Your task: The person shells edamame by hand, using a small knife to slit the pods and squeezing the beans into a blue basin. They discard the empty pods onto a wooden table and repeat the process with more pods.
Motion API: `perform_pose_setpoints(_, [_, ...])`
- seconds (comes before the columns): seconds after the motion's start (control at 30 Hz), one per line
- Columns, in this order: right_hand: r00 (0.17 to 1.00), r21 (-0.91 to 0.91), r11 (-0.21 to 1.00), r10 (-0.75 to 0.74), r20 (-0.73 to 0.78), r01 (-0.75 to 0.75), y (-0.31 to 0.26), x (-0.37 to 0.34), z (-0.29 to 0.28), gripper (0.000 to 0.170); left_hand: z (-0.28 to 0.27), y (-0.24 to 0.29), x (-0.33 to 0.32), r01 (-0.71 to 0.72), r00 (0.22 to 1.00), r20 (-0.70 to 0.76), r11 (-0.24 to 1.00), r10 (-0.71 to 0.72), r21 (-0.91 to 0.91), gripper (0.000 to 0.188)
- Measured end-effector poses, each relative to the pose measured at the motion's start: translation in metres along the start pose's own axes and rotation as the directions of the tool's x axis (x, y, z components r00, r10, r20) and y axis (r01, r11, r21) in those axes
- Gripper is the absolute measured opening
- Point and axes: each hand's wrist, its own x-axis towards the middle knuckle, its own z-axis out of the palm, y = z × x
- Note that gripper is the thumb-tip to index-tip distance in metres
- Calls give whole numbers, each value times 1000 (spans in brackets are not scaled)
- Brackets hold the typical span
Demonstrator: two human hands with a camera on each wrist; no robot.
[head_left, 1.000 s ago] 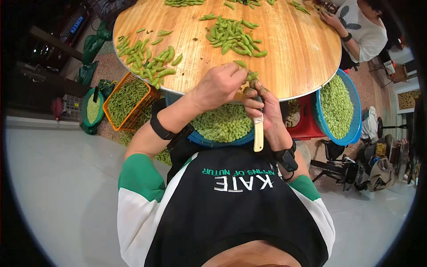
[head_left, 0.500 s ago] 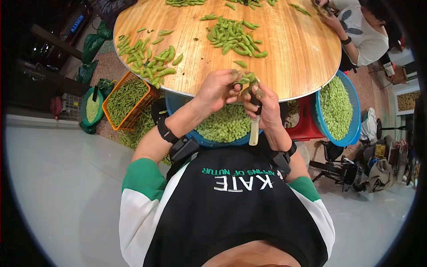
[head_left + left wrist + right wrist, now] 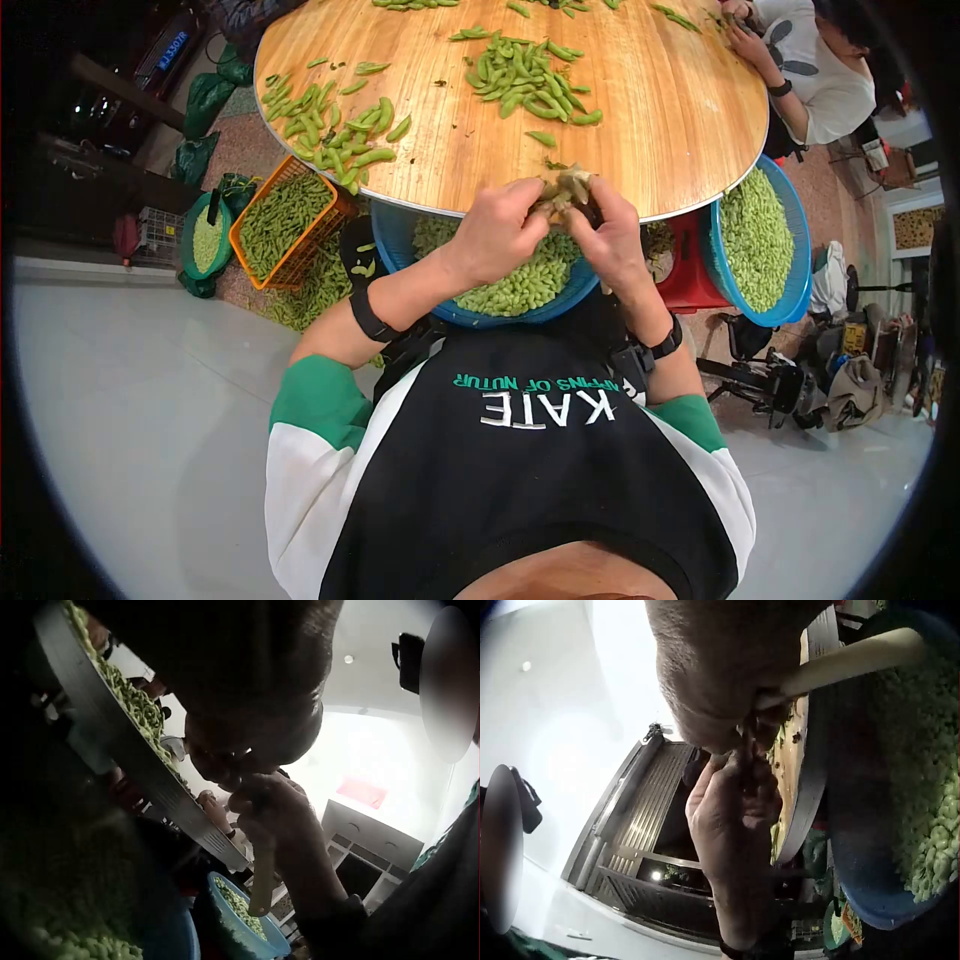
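Note:
Both hands meet at the table's near edge, above a blue basin [image 3: 565,305] of shelled green beans. My left hand [image 3: 500,230] has curled fingers pinching a green soybean pod, mostly covered by the fingertips. Touching it from the other side is my right hand [image 3: 612,240], which grips a knife. The knife's cream handle [image 3: 855,660] juts from the fist in the right wrist view, and its handle [image 3: 262,881] hangs below the fist in the left wrist view. The blade is hidden. Soybean pods [image 3: 530,80] lie heaped on the wooden table [image 3: 430,150] ahead.
More pods [image 3: 345,140] are spread at the table's left. An orange crate [image 3: 290,225] of pods and a green basin [image 3: 207,240] stand left. On the right, a blue basin [image 3: 765,250] of beans sits beside a red stool [image 3: 690,265]. Another person [image 3: 810,70] works at the far right.
The hands have closed in on each other, covering the green pod that showed between the fingertips. The right hand has turned, and the knife handle no longer shows in the head view.

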Motion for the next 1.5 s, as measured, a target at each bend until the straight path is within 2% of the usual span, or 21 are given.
perform_pose_setpoints(0.03, [998,-40,999,-29,59,31,0,-2,-3,30,0,1,-4,2,1000,6,1000,-2,-3,10])
perform_pose_setpoints(0.1, [991,-120,991,68,113,-54,4,-6,-7,30,-2,4,-10,160,985,81,984,-154,-78,10])
perform_pose_setpoints(0.17, [977,-338,916,-197,86,215,-2,-16,2,29,0,11,-19,130,990,67,989,-125,-69,10])
perform_pose_setpoints(0.23, [968,-376,892,-228,103,250,-1,-23,8,29,4,11,-26,96,994,59,994,-92,-62,10])
perform_pose_setpoints(0.3, [955,-466,833,-271,125,297,3,-29,12,28,11,4,-33,196,979,60,979,-193,-52,11])
perform_pose_setpoints(0.57, [932,-466,807,-310,191,363,2,-37,12,23,13,-3,-47,259,961,123,962,-248,-90,11])
perform_pose_setpoints(0.63, [942,-502,798,-258,215,334,7,-36,7,24,7,-3,-50,242,956,178,969,-231,-40,11])
perform_pose_setpoints(0.7, [952,-488,818,-244,185,305,5,-36,4,23,4,-2,-54,4,991,136,994,-20,113,9])
perform_pose_setpoints(0.73, [962,-471,839,-223,158,272,4,-38,4,23,3,-1,-55,6,990,137,993,-22,114,9])
perform_pose_setpoints(0.8, [970,-457,856,-201,136,241,8,-39,4,21,3,5,-52,-145,988,66,978,137,149,11])
perform_pose_setpoints(0.93, [991,-379,916,-115,62,130,1,-37,4,16,6,10,-44,-53,994,88,995,61,-83,16])
perform_pose_setpoints(1.03, [989,-290,950,-136,-56,114,1,-31,-5,16,3,5,-26,-141,988,64,989,143,-38,17])
perform_pose_setpoints(1.07, [996,-324,946,-27,-85,-2,-2,-30,-13,14,0,4,-16,-178,983,-21,982,180,64,14])
perform_pose_setpoints(1.1, [993,-228,970,61,-103,-83,0,-32,-16,13,-2,1,-8,-202,970,-103,965,221,169,12])
perform_pose_setpoints(1.17, [996,-321,944,-59,67,78,3,-39,-13,15,7,-13,7,-206,967,-109,958,231,198,11])
perform_pose_setpoints(1.23, [959,-232,948,-165,230,219,-9,-44,-2,18,19,-17,20,-229,959,-113,948,258,222,10])
perform_pose_setpoints(1.3, [899,-160,948,-195,392,275,-3,-46,3,21,29,-19,25,-334,937,106,761,333,556,16])
perform_pose_setpoints(1.33, [876,-158,949,-179,449,274,-2,-47,2,24,32,-22,26,-335,938,125,761,322,556,19])
perform_pose_setpoints(1.37, [876,-157,948,-181,448,276,-1,-47,2,24,36,-25,32,-336,938,125,759,323,558,19])
perform_pose_setpoints(1.43, [827,-138,922,-249,504,362,1,-47,2,25,39,-28,40,-463,863,87,708,498,533,19])
perform_pose_setpoints(1.5, [806,-124,916,-263,530,381,1,-48,7,25,38,-28,39,-447,889,166,730,427,518,17])
